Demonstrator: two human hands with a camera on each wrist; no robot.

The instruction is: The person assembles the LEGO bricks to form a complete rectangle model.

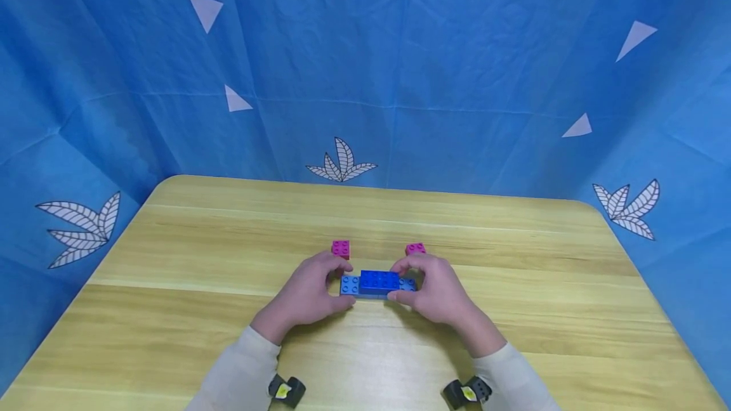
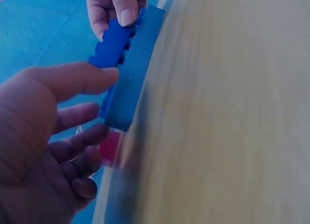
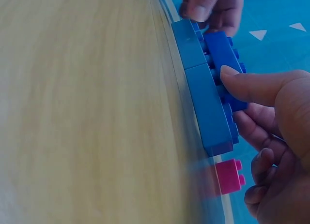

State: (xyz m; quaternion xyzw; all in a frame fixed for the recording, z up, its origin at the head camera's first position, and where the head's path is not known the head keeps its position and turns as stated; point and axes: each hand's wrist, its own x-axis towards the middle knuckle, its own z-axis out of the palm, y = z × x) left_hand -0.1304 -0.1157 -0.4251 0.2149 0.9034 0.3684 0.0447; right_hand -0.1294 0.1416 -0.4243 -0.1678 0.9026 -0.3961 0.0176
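A dark blue brick (image 1: 379, 280) lies across the middle of two lighter blue bricks (image 1: 350, 285), placed end to end on the table. Some of their studs show beneath it in the left wrist view. With thumb and forefinger my right hand (image 1: 432, 287) pinches the dark brick near its right end. My left hand (image 1: 308, 290) stands around the left end of the lighter row, thumb in front and forefinger behind, spread wider than the bricks. In the left wrist view its thumb overlaps the row's upper edge.
Two small pink bricks stand behind the row, one at left (image 1: 341, 248) and one at right (image 1: 415, 248), partly behind my right fingers. The wooden table (image 1: 514, 240) ends at a blue patterned curtain (image 1: 457, 81).
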